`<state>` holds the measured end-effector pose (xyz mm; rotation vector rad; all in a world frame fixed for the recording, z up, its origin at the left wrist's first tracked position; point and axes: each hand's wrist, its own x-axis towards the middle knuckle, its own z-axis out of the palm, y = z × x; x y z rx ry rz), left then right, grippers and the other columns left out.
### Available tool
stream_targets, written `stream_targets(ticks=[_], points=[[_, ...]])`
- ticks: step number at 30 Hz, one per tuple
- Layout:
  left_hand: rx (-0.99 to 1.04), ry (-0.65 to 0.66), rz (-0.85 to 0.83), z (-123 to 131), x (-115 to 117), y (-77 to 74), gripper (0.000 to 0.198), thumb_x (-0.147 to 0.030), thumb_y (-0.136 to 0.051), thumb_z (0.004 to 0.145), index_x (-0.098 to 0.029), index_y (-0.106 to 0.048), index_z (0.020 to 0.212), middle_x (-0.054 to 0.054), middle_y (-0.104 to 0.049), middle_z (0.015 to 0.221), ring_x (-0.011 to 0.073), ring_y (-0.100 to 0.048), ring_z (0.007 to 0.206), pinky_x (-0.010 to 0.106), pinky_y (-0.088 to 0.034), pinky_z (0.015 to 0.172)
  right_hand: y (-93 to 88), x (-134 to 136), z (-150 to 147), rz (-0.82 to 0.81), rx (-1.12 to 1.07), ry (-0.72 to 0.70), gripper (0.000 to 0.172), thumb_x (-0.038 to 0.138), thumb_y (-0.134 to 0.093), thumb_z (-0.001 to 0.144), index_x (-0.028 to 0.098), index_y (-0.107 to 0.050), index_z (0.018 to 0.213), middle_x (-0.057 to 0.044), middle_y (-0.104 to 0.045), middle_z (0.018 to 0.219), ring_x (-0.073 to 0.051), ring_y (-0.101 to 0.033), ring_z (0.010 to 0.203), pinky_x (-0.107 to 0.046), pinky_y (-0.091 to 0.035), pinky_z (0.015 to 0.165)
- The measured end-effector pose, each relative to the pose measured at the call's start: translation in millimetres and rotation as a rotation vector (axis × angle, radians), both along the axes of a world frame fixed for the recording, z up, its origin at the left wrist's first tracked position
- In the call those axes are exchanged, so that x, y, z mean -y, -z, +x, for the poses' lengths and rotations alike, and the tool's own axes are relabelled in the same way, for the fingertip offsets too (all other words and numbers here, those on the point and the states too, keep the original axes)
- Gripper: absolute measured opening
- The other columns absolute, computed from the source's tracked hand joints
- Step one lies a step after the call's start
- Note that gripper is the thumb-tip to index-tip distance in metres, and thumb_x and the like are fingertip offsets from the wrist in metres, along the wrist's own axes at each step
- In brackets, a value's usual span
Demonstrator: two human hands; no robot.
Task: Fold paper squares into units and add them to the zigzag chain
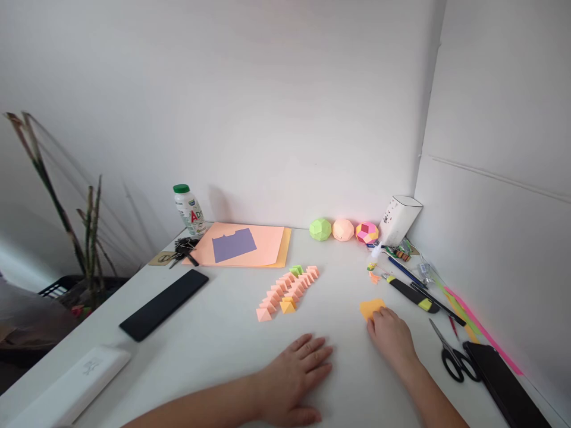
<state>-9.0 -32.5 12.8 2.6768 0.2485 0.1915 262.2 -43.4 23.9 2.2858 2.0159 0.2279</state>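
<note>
My left hand (pixel 297 380) lies flat on the white table with its fingers spread and nothing in it. Farther right, my right hand (pixel 392 334) has its fingers curled over the near edge of a small orange piece of paper (pixel 370 307), which rests on the table. The thumb is at the paper's lower side, and part of the sheet is hidden under the fingers. Beyond the left hand stand two slanting rows of folded paper pieces, mostly peach (pixel 276 289), with an orange one (pixel 288 305) at the near end and a green one (pixel 296 270) at the far end.
Three paper balls (pixel 343 230) sit against the wall beside a white box (pixel 398 221). A glue bottle (pixel 375 254), a cutter knife (pixel 410 292), scissors (pixel 454 356) and a black phone-like slab (pixel 508 383) line the right. Paper sheets (pixel 267 245), keys (pixel 184 249) and a bottle (pixel 189 209) stand back left.
</note>
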Motion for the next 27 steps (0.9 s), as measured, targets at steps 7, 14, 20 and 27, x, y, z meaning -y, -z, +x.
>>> stream_targets(ticks=[7, 14, 20, 27], points=[[0.007, -0.004, -0.019, 0.1, 0.0, -1.8, 0.068, -0.057, -0.037, 0.085, -0.019, -0.023, 0.14, 0.014, -0.021, 0.148, 0.035, -0.017, 0.135, 0.055, -0.011, 0.108, 4.4, 2.1, 1.8, 0.078, -0.045, 0.033, 0.019, 0.025, -0.046, 0.084, 0.014, -0.061, 0.079, -0.011, -0.062, 0.087, -0.024, -0.056, 0.085, -0.03, -0.041, 0.063], [0.026, -0.014, -0.001, 0.4, -0.3, 2.8, 0.068, -0.057, -0.039, 0.084, -0.019, -0.025, 0.139, 0.013, -0.024, 0.147, 0.0355, -0.02, 0.134, 0.054, -0.012, 0.108, 13.4, -3.0, 16.1, 0.17, -0.172, 0.083, 0.037, 0.03, -0.051, 0.08, 0.009, -0.055, 0.11, -0.014, -0.059, 0.109, -0.028, -0.051, 0.097, -0.034, -0.041, 0.078], [0.027, -0.033, 0.033, 2.4, 0.2, 9.6, 0.069, -0.057, -0.039, 0.083, -0.019, -0.025, 0.139, 0.013, -0.025, 0.147, 0.0349, -0.02, 0.134, 0.054, -0.012, 0.108, 13.3, -3.8, 23.5, 0.16, -0.224, 0.069, 0.031, 0.031, -0.053, 0.078, 0.011, -0.061, 0.1, -0.013, -0.06, 0.107, -0.028, -0.052, 0.096, -0.033, -0.04, 0.079], [0.053, -0.012, 0.004, 0.7, -1.7, 6.5, 0.069, -0.055, -0.042, 0.083, -0.019, -0.026, 0.139, 0.013, -0.026, 0.147, 0.0356, -0.022, 0.133, 0.054, -0.013, 0.108, -1.2, 1.1, 10.6, 0.112, -0.091, 0.005, 0.02, 0.025, -0.047, 0.081, 0.015, -0.062, 0.073, -0.008, -0.066, 0.082, -0.023, -0.057, 0.08, -0.03, -0.04, 0.067]])
